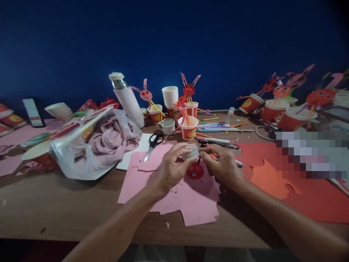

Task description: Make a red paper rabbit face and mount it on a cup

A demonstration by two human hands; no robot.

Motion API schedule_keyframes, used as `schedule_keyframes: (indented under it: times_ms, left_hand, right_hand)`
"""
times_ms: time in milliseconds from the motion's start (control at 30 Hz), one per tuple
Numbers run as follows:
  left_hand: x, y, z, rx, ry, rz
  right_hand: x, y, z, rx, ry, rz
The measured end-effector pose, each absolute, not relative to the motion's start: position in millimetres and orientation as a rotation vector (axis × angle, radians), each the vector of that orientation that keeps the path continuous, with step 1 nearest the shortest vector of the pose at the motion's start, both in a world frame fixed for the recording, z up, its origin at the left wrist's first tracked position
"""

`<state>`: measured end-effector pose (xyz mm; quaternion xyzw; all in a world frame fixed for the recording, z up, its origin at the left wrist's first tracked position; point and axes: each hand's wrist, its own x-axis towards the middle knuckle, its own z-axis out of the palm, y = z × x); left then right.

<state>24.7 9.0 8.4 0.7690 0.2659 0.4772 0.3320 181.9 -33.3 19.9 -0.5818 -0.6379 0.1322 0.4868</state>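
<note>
My left hand (pixel 174 163) grips a roll of tape (pixel 190 152) between thumb and fingers, above the pink paper. Close by the roll's right side, my right hand (pixel 222 162) has its fingertips pinched together; what is between them is too small to make out. Below the roll lies a round red paper face (pixel 195 171) with drawn eyes, partly hidden by my hands. Pink paper (pixel 169 196) with cut, ragged edges spreads under both hands. Black-handled scissors (pixel 153 145) rest at its upper left.
Paper cups (pixel 188 128) holding straws and paper animal heads stand behind, near a white mug (pixel 166 126) and a white thermos (pixel 128 102). Straws and pens (pixel 215 140) lie behind my right hand. A plastic bag (pixel 81 163) sits left, orange and red paper (pixel 268 178) right.
</note>
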Motion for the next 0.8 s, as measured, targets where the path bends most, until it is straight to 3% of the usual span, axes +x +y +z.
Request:
schedule_keyframes:
  times_ms: [800]
  left_hand:
    - [25.3, 12.7, 10.6, 1.758, 0.719, 1.142]
  right_hand:
    - [182.7, -31.7, 19.9, -1.36, -1.456, 0.324]
